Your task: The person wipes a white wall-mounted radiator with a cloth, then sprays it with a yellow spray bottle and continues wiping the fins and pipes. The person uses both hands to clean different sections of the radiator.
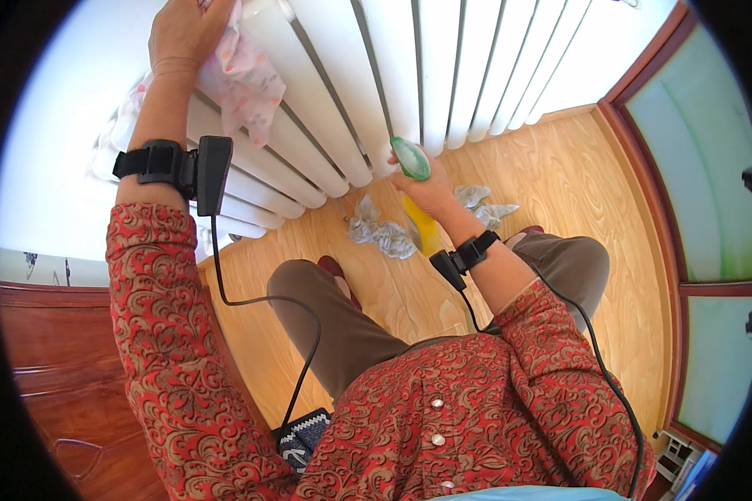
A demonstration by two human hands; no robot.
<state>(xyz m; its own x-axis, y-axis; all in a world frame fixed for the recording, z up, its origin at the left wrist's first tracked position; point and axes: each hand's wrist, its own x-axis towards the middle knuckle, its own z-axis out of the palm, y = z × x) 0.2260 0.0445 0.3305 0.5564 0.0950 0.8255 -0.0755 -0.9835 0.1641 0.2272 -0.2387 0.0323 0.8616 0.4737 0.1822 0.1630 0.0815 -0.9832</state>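
High at the left, my left hand (185,37) grips a pale pink patterned cloth (241,79) against the top of a white column radiator (330,63). The cloth hangs down over the radiator's front, and part of the hand runs out of the frame at the top. My right hand (429,190) is closed around a spray bottle with a green head (410,159) and a yellow body (423,225), held in front of the radiator's lower end. Its trigger is hidden from me. Crumpled greyish cloths or wrappers (383,232) lie on the floor on either side of that hand.
Wood-patterned floor (551,175) runs below the radiator, between my legs. A reddish-brown cabinet (83,376) stands at left; a framed frosted-glass door (685,150) is at right. Black cables (309,313) trail from both wrist straps across my body.
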